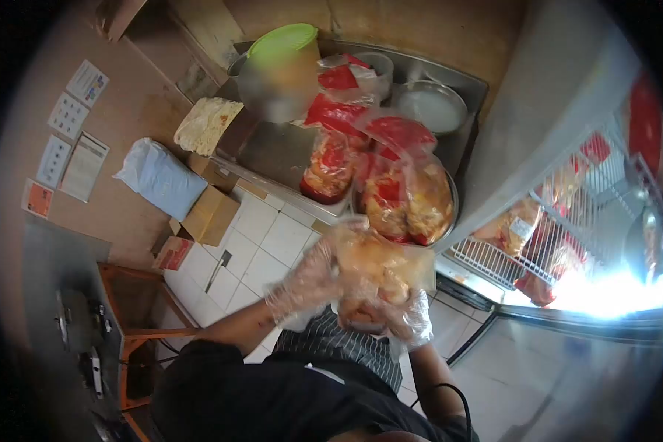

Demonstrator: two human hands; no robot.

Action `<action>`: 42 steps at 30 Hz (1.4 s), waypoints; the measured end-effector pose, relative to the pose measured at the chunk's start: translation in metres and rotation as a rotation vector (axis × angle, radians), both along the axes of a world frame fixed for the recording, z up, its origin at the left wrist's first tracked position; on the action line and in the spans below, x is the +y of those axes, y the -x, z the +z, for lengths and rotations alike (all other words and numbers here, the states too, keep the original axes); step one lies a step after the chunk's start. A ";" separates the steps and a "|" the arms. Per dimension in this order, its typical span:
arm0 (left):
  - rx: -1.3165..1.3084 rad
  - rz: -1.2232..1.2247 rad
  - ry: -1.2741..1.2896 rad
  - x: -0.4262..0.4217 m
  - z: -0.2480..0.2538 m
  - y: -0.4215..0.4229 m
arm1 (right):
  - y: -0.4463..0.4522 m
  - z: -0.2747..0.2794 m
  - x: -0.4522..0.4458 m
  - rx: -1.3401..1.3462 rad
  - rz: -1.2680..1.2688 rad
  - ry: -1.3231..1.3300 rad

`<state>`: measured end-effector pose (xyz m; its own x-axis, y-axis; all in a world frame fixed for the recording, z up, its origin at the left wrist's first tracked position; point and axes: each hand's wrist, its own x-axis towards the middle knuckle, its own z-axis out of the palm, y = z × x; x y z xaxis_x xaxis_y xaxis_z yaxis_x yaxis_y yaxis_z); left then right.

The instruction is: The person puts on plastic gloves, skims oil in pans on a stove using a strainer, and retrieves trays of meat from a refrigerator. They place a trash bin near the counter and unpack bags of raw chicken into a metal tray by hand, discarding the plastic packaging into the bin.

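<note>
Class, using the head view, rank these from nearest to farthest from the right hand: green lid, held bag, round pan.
1. Held bag: touching the right hand.
2. Round pan: ahead, beyond the bag.
3. Green lid: ahead and to the left.

Held plastic bag (383,274): translucent, contents pale orange to peach. Gloves (302,283): clear, whitish sheen. Apron (339,352): black with thin white stripes. Shirt (272,398): plain black. Bagged meat (330,163) on steel-grey counter (272,151): orange-tan, with saturated red patches. Bucket lid (293,35): lime green. Plastic parcel (160,178): pale blue. Cardboard box (212,214): tan-brown. Lowest wall notice (38,200): orange-red. Wooden frame (155,334): orange-brown. Floor tiles (256,240): white, grid of darker joints. Refrigerator racks (486,265): white wire, barred pattern.
</note>
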<state>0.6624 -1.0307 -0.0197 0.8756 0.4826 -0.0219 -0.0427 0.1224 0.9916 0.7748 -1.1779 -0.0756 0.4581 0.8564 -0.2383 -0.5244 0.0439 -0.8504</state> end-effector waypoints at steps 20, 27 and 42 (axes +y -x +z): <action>0.242 0.502 -0.775 0.463 -0.073 -0.094 | 0.070 0.013 0.187 -0.076 -0.193 0.024; 0.023 0.612 -0.654 0.495 -0.077 -0.140 | 0.233 -0.144 -0.180 0.531 -1.086 0.746; -0.318 0.770 -1.720 0.528 -0.144 -0.125 | 0.010 -0.154 0.026 0.183 -0.685 0.454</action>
<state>0.7870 -0.5031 -0.1641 0.3669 0.0347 0.9296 0.2216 -0.9738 -0.0511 0.7651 -1.1524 -0.2297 0.7621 0.2063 -0.6137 -0.6378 0.0763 -0.7664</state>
